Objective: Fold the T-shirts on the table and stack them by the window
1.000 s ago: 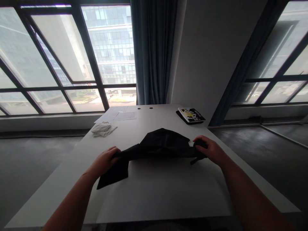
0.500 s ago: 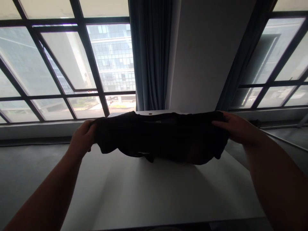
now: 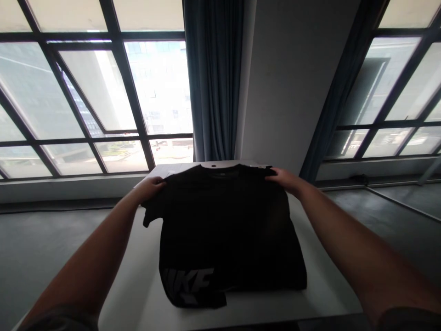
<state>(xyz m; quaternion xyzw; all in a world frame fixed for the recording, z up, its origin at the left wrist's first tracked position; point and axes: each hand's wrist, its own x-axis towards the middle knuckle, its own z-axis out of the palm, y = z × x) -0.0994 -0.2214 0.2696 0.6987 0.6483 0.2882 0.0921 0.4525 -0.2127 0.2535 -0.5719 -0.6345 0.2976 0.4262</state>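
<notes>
**A:** Where is the black T-shirt (image 3: pixel 227 230)?

**B:** It is spread down the middle of the white counter (image 3: pixel 138 294), with its collar toward the far edge and its hem toward the near edge. The lower part lies flat on the counter. I cannot tell whether the shoulders rest on the surface or are held just off it.

**A:** What about the hands?

**B:** The left hand (image 3: pixel 149 187) is closed on the shirt's left shoulder, near the far left corner of the counter. A short sleeve (image 3: pixel 151 214) hangs just below it. The right hand (image 3: pixel 284 178) is pinched shut on the right shoulder, near the far right corner. Both arms are stretched out, and the cloth is taut between them.

**A:** Is there anything on the shirt?

**B:** There is white lettering (image 3: pixel 188 281) at its near left corner, where the cloth is turned over. It is only partly readable.

**A:** And beyond the counter?

**B:** A dark blue curtain (image 3: pixel 213 82) hangs past the far edge, between a large window (image 3: pixel 86 92) on the left and a grey wall (image 3: pixel 285 82).
</notes>
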